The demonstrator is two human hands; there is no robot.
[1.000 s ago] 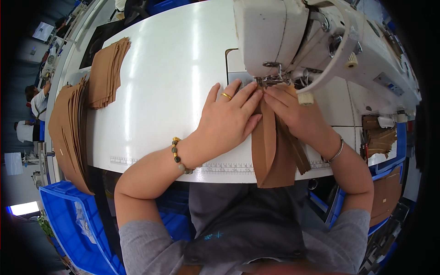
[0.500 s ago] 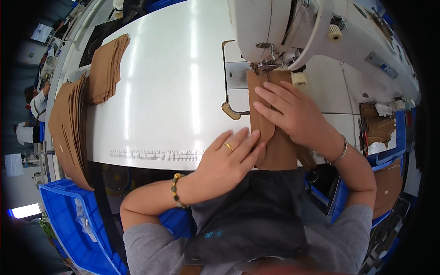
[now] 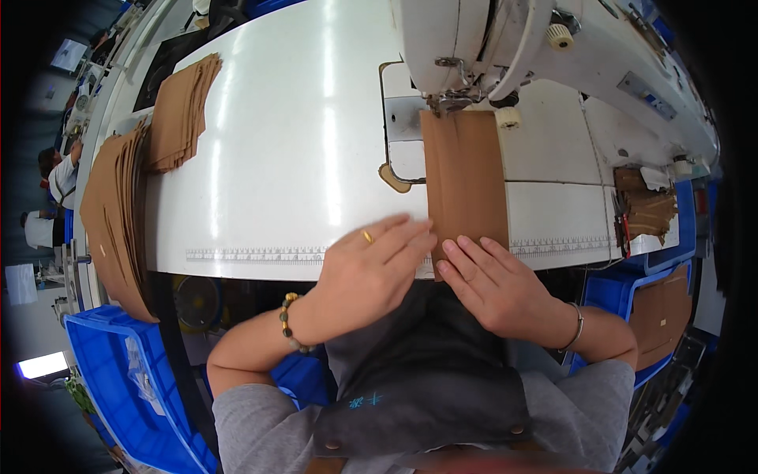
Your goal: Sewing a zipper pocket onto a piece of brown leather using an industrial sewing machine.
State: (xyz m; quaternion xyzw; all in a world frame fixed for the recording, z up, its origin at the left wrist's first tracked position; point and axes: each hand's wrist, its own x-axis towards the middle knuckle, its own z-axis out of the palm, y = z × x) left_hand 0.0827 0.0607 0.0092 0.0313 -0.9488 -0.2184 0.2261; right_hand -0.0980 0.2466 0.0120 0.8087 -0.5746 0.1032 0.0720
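A long brown cloth piece [image 3: 467, 178] lies flat on the white sewing table, its far end at the presser foot [image 3: 454, 101] of a white sewing machine [image 3: 474, 39]. On the near end of this cloth, at the table's front edge, my right hand [image 3: 493, 286] rests with fingers stretched out. Beside the cloth's left edge is my left hand [image 3: 375, 265], its fingers extended and slightly smeared by motion. Whether its fingertips touch the cloth, I cannot tell.
Two stacks of brown cloth pieces, a far one [image 3: 185, 110] and a near one [image 3: 118, 209], are at the left. A blue crate [image 3: 118, 347] stands below them. At the right are scissors-like red-handled tool [image 3: 621, 225], brown scraps [image 3: 647, 205] and a blue bin [image 3: 608, 292].
My right hand has slid back toward me along the cloth, which now lies smooth where a folded flap showed. My left hand has shifted slightly left.
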